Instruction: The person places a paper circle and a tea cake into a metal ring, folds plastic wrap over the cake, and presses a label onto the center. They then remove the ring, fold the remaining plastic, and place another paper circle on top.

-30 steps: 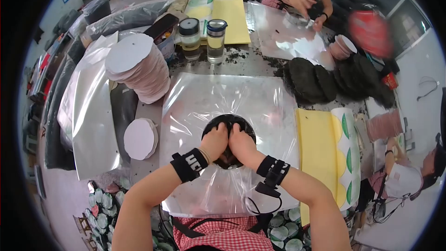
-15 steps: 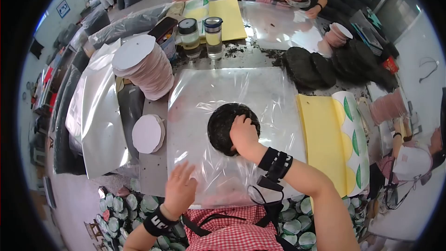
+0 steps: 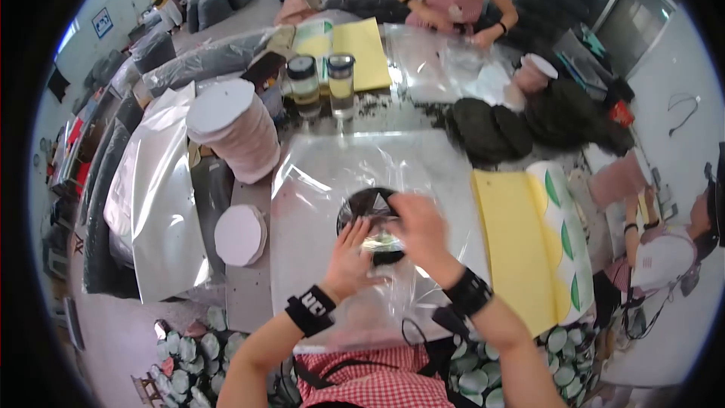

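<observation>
A dark round cake (image 3: 370, 200) lies on clear plastic sheets (image 3: 317, 181) in front of me, with shiny film folded over part of it. My left hand (image 3: 353, 261) rests on the film at the near left of the cake, palm down, fingers stretched out. At the cake's right edge is my right hand (image 3: 421, 233), its fingers smeared by motion over the film. I cannot tell whether those fingers pinch the film. Both wrists wear black bands.
White round discs (image 3: 240, 236) and a tall stack of them (image 3: 234, 132) stand left. Yellow sheets (image 3: 513, 245) lie right, below dark round cakes (image 3: 491, 132). Two lidded bottles (image 3: 341, 87) stand behind. Across the table, a person (image 3: 453, 11) handles film; another person (image 3: 668, 249) works right.
My left hand has moved up and right from the table's front onto the film over the cake. The right hand has lifted off the cake's top to its right side. Film now covers part of the cake.
</observation>
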`<state>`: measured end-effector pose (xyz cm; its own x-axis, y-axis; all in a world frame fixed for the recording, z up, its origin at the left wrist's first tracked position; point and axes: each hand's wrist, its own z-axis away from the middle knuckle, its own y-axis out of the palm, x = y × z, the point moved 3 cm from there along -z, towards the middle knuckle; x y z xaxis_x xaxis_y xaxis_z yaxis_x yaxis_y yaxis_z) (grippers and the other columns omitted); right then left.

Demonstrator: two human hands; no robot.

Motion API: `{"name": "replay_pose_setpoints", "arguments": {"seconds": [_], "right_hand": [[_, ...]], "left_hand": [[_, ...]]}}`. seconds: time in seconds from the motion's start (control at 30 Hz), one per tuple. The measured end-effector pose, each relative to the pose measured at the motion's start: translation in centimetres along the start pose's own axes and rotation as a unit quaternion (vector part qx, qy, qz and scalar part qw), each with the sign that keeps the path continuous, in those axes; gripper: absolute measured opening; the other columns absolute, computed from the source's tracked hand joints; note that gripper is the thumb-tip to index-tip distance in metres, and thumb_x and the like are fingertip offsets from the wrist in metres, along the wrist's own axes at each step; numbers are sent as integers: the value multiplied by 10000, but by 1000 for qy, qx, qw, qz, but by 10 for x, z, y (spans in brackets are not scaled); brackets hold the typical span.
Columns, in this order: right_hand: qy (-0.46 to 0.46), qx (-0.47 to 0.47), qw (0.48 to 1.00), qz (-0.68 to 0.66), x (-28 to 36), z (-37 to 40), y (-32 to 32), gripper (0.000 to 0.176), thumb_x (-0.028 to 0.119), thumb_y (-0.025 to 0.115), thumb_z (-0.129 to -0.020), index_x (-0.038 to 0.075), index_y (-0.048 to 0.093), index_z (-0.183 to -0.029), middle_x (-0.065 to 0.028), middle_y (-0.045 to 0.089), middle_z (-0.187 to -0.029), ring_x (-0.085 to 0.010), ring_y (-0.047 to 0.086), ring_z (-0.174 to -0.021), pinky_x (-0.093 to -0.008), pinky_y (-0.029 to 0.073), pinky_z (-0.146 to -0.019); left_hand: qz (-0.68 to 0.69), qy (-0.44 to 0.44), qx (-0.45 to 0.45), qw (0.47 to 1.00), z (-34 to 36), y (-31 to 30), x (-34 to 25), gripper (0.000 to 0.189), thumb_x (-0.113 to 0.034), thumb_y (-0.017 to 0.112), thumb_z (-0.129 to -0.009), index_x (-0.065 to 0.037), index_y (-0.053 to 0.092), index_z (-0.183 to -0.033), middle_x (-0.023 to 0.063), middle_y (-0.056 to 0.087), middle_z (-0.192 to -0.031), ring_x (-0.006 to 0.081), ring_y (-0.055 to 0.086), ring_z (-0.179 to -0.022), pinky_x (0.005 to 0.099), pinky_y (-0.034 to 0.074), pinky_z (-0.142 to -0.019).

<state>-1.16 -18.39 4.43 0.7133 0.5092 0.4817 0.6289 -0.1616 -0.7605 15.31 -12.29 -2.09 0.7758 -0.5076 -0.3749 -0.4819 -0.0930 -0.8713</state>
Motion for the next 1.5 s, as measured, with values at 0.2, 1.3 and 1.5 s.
{"name": "replay_pose_setpoints", "arguments": {"seconds": [0.2, 1.3, 1.5], "right_hand": [[336, 124, 894, -270, -114, 77, -60, 392, 145, 716, -855, 13, 616, -1210, -122, 678, -941, -204, 680, -830, -320, 529, -686], [-106, -58, 982, -147, 12, 18, 45, 416, 208, 681, -919, 54, 605, -1297, -172, 628, -1240, -344, 601, -1179, -428, 512, -937], [0, 91, 985, -148, 6, 17, 67, 172, 214, 649, -926, 47, 680, -893, -151, 657, -778, -365, 653, -781, -422, 535, -737]], "left_hand": [[-38, 2, 64, 997, -5, 7, 9, 959, -628, 808, -595, 41, 579, -1243, 260, 580, -1327, 400, 456, -1355, 480, 251, -1191], [140, -152, -179, 962, 1, -23, 17, 936, -228, 808, -709, 47, 317, -1457, 202, 466, -1360, 309, 417, -1324, 460, 321, -1132], [412, -109, -162, 890, -59, -17, 41, 750, -303, 719, -826, 26, 411, -1425, 183, 511, -1391, 333, 461, -1327, 535, 300, -1154]]}}
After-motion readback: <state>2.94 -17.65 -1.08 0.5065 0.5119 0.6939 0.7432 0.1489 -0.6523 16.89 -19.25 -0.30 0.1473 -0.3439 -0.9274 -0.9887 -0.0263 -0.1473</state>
